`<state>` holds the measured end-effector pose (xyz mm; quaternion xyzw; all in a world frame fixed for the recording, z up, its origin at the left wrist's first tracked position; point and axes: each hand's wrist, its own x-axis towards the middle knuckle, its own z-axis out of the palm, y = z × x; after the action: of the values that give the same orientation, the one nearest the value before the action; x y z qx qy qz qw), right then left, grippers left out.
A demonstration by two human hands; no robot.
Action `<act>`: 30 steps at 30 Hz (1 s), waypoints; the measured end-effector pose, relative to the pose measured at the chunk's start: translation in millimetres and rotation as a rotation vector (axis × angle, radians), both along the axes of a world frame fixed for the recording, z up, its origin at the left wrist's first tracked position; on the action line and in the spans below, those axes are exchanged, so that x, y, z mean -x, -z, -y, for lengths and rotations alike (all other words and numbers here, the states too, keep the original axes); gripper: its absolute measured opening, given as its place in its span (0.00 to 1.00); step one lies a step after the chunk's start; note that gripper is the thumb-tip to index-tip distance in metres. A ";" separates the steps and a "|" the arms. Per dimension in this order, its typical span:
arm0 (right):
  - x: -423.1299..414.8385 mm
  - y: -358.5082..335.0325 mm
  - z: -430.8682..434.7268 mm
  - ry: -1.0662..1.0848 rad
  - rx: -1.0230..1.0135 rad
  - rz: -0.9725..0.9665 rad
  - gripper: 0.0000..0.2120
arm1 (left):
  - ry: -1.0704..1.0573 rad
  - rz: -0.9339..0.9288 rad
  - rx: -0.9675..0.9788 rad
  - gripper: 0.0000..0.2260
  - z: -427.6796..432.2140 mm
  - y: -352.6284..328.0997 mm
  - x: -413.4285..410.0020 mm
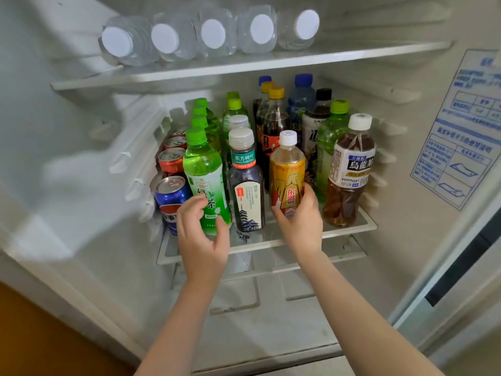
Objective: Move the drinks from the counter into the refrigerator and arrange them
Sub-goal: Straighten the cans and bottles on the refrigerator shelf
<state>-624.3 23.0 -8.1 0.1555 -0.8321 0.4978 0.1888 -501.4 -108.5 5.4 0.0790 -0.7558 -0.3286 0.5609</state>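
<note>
On the middle shelf point(347, 230) of the open refrigerator, at its left end, a blue Pepsi can point(170, 199) is seen at the front edge with red cans point(171, 158) filed behind it. Just beside the can a green tea bottle point(203, 169) heads a file of green-capped bottles. The left hand point(202, 240) is held in front of that bottle's base with fingers loosely curled; nothing is enclosed by them, and whether the label is touched cannot be told. Next stands a dark tea bottle point(245, 185), upright at the front edge. To its right the yellow energy drink bottle point(287, 172) is gripped low on its body by the right hand point(301, 223), thumb on the near left side and fingers wrapped behind. Its long axis is upright, the white cap well above the grip, and its base is hidden by the hand, so contact with the shelf cannot be judged. The slot between the dark bottle and the oolong tea bottle point(349, 169) at the right end lies straight ahead of the grip, so a short push inward is probably all that is called for.
</note>
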 end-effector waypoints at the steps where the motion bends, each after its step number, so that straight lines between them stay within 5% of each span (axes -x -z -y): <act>1: 0.2 0.1 -0.1 0.001 0.000 -0.004 0.36 | -0.010 0.018 -0.014 0.18 -0.5 1.4 -0.5; 13: 1.4 2.6 -1.8 0.003 -0.003 -0.029 0.36 | -0.133 0.236 -0.130 0.17 -1.9 27.0 -6.8; 23: -27.2 4.5 -19.3 0.001 -0.062 0.061 0.37 | -0.069 0.184 -0.191 0.15 -7.6 39.9 -16.1; 30: -82.9 16.5 -80.9 -0.012 -0.132 -0.034 0.24 | -0.094 0.215 -0.099 0.12 -18.1 43.5 -22.2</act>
<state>-541.4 103.9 -24.6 0.1810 -0.8589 0.4401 0.1893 -479.2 -90.4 -38.1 0.1766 -0.7898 -0.3285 0.4869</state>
